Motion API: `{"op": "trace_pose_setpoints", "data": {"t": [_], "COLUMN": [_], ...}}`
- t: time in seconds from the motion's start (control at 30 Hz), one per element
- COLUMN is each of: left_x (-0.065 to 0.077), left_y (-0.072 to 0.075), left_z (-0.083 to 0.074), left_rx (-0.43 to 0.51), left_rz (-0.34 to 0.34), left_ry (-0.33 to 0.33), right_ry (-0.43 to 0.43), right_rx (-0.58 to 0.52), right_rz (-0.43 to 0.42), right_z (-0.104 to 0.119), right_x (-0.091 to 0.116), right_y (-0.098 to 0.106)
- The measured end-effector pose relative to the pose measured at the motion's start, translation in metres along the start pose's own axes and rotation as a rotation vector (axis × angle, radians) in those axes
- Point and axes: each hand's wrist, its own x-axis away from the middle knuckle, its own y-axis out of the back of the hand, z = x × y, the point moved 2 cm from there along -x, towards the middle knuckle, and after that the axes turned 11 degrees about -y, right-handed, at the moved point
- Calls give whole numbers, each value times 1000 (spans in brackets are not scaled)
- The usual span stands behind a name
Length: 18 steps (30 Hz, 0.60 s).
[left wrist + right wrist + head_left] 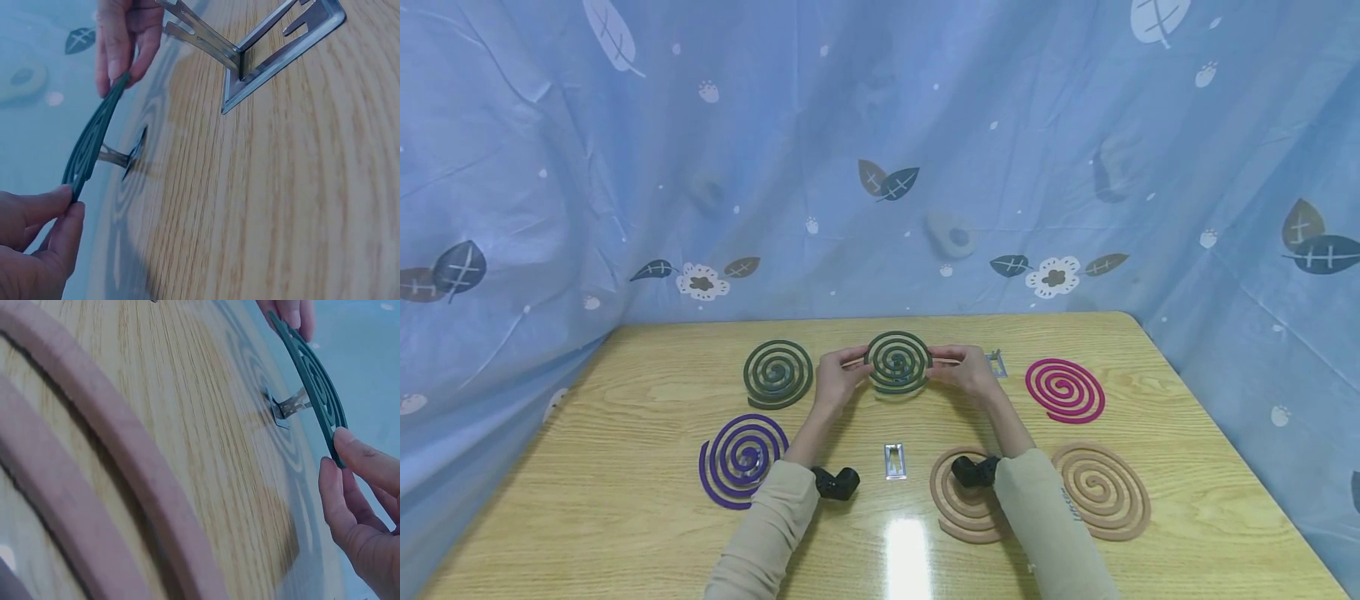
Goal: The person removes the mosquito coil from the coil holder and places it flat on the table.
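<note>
My left hand (837,377) and right hand (966,367) pinch the dark green coil (897,362), upper middle of the head view, over a metal stand (279,411). The purple coil (747,457), lower left, seems already seated; mine perhaps not yet, and the bare stand (895,476), lower centre, probably remains too.

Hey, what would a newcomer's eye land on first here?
Most likely the dark green spiral held between the left hand and right hand, above a small metal stand. The bright pink spiral on the table to the right would probably come next, then the purple spiral near the left sleeve.
</note>
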Motion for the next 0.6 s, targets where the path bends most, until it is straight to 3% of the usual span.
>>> {"op": "trace_pose_setpoints", "data": {"t": [0.3,0.6], "left_x": [2,6], "left_y": [0,3], "left_z": [-2,-4], "left_rx": [50,84], "left_rz": [39,68], "left_ry": [-4,10], "right_ry": [-25,-31], "right_rx": [-116,-120], "right_rz": [85,145], "right_z": [-1,-1], "right_x": [1,3], "right_y": [2,6]}}
